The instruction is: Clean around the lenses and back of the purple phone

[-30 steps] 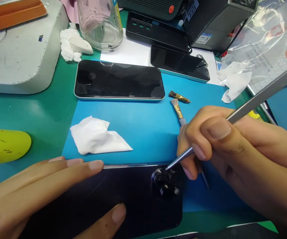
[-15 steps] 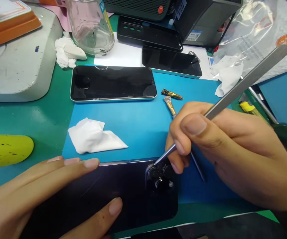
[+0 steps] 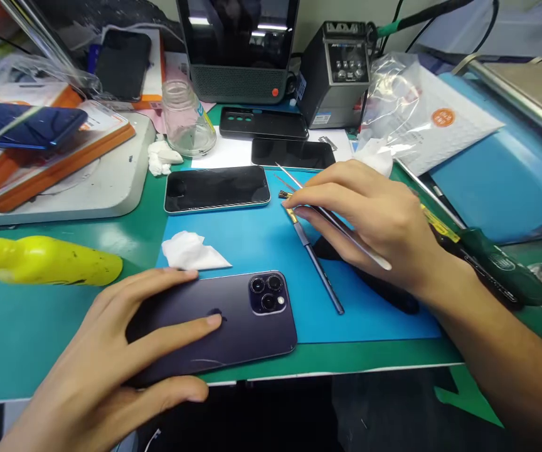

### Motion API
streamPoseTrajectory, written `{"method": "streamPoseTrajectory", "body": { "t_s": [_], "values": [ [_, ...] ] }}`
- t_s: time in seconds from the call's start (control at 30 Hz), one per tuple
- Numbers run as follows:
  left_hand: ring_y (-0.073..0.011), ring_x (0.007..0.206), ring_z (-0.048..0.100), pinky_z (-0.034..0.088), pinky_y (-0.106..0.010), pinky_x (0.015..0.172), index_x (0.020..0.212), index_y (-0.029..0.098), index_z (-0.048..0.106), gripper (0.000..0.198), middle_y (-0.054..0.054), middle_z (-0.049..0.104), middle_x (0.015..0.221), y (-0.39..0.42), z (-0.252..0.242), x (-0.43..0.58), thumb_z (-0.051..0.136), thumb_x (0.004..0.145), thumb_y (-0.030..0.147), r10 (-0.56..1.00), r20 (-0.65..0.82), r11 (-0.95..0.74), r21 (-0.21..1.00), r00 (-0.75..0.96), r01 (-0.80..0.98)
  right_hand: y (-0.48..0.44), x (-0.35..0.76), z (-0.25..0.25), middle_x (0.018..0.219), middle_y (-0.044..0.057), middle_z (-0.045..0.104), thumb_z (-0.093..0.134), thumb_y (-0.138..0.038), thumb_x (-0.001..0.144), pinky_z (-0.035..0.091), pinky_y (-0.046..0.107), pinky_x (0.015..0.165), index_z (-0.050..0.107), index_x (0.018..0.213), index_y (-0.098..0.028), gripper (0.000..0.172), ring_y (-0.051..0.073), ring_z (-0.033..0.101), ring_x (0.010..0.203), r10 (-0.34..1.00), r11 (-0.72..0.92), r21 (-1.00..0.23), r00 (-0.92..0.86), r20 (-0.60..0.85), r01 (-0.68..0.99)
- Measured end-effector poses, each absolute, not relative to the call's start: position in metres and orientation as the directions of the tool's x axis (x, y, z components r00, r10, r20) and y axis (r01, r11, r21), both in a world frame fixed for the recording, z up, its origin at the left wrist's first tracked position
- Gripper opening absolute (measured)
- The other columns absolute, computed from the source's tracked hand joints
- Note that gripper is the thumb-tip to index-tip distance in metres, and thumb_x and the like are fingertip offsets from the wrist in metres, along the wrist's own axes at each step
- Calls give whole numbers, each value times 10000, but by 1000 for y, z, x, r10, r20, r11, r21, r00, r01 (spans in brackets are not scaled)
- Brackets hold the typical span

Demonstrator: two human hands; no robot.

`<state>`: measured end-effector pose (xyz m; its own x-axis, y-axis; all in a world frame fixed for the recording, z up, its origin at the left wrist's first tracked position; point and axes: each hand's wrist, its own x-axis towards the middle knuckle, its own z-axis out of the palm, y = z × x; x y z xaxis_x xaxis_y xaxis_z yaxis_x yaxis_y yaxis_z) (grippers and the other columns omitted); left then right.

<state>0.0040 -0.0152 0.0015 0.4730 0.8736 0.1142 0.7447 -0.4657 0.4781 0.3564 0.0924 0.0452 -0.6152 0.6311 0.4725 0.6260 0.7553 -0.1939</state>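
A dark purple phone (image 3: 252, 326) lies back up on the front edge of the blue mat (image 3: 261, 242), its camera cluster (image 3: 267, 293) to the right. My left hand (image 3: 125, 339) grips it, fingers across the back and thumb along the near edge. My right hand (image 3: 369, 213) hovers over the mat behind the phone, closed round silver tweezers (image 3: 360, 248) that run under the palm. Its fingertips touch a small brass brush (image 3: 284, 194). A thin brush with a dark handle (image 3: 320, 273) lies just below that hand.
A white tissue (image 3: 191, 251), a face-up phone (image 3: 217, 187) and another dark screen (image 3: 292, 154) lie behind. A yellow object (image 3: 49, 260) is at left, a glass jar (image 3: 186, 119) at the back, a green-handled screwdriver (image 3: 497, 267) at right, and a soldering station (image 3: 341, 72) and plastic bag (image 3: 421, 119) behind.
My right hand lifted the tweezers off the phone's camera cluster and moved back to the small brush. The view has pulled back and up, showing the whole bench.
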Motion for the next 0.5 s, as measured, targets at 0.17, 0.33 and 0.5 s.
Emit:
{"method": "streamPoseTrajectory", "body": {
  "t_s": [0.17, 0.33, 0.5],
  "values": [
    [-158, 1343, 608, 450, -308, 1133, 1358, 556, 657, 272, 105, 618, 1453, -20, 10, 13, 513, 1141, 479, 920, 272, -386, 517, 281, 764, 99, 363, 44, 1162, 149, 754, 484, -139, 1121, 551, 417, 834, 748, 1259, -104, 300, 298, 680, 1071, 614, 757, -4, -709, 347, 654],
    [-193, 1293, 648, 447, -344, 1139, 1443, 462, 650, 348, 65, 664, 1414, -17, 23, 25, 582, 1115, 365, 891, 377, -393, 357, 254, 848, 97, 368, 51, 1235, 130, 763, 457, 8, 1028, 528, 390, 848, 742, 1339, -133, 444, 290, 688, 1131, 670, 713, 42, -699, 250, 700],
    [-247, 1259, 678, 491, -403, 1013, 1507, 356, 611, 412, -1, 671, 1459, 4, 26, 36, 498, 1141, 507, 924, 275, -339, 275, 264, 900, 96, 371, 57, 1089, 121, 763, 483, -70, 1055, 483, 388, 768, 796, 1217, -145, 360, 286, 686, 1028, 757, 627, 79, -630, 173, 775]
  ]
}}
